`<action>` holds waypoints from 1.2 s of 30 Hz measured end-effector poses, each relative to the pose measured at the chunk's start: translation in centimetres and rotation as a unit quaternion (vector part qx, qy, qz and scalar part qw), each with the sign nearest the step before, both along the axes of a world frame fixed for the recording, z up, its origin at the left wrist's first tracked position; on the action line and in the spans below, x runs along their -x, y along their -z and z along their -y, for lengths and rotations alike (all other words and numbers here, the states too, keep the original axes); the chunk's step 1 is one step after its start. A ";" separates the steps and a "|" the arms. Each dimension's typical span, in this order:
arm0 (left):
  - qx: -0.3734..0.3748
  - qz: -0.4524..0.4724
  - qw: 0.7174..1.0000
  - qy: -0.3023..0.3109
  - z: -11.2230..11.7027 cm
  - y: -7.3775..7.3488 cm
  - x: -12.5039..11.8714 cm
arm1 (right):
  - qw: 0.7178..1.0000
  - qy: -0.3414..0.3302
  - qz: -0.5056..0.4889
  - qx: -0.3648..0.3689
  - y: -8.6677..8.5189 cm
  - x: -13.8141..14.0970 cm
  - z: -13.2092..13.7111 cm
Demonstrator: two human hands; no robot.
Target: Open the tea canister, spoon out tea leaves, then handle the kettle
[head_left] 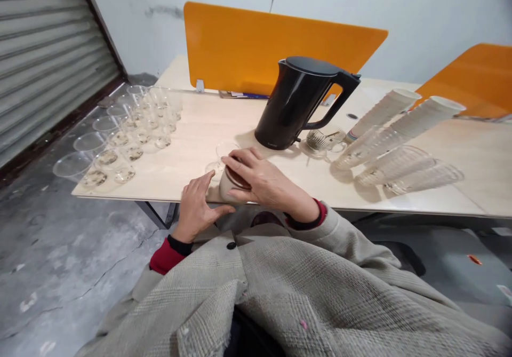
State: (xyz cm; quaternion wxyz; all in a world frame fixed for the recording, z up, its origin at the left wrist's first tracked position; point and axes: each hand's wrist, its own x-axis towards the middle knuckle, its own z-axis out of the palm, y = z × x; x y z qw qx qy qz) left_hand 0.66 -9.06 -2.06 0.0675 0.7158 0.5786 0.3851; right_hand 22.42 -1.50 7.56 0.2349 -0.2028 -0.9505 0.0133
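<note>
A small beige container stands at the near edge of the pale wooden table. My right hand lies over its dark top, fingers curled around it. My left hand presses against its left side, thumb beneath. Just behind the container stands a clear plastic cup. A black electric kettle stands behind my hands, handle to the right.
Several clear plastic cups with something in their bottoms fill the table's left end. Stacks of paper cups and clear cups lie on their sides at right. Orange dividers stand behind. A grey roller shutter is at left.
</note>
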 end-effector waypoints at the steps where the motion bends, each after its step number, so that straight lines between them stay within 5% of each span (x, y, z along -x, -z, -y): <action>1: 0.002 0.017 1.000 0.010 0.1 -0.1 0.2 | 1.000 0.014 -0.018 -0.007 -0.5 -0.9 -0.2; 6: 0.030 0.125 0.992 0.013 -0.2 -0.8 1.2 | 0.987 0.123 -0.086 -0.060 -3.7 -4.3 -2.8; 11: -0.005 0.117 0.992 -0.058 -3.0 -1.0 2.4 | 0.977 0.172 -0.091 -0.085 -4.8 -3.1 -9.4; 16: -0.007 0.055 0.994 -0.092 -5.6 -0.2 3.2 | 0.976 0.197 -0.072 -0.057 -2.8 1.3 -16.5; 21: 0.011 0.020 0.996 -0.088 -5.7 0.3 3.1 | 0.979 0.200 -0.023 -0.019 0.2 4.8 -20.9; 27: 0.019 0.000 0.996 -0.088 -5.3 0.0 2.7 | 0.983 0.180 0.021 0.014 2.5 6.2 -22.7; 36: 0.018 -0.011 0.995 -0.094 -5.1 -0.1 2.5 | 0.988 0.148 0.034 0.024 2.3 6.6 -23.6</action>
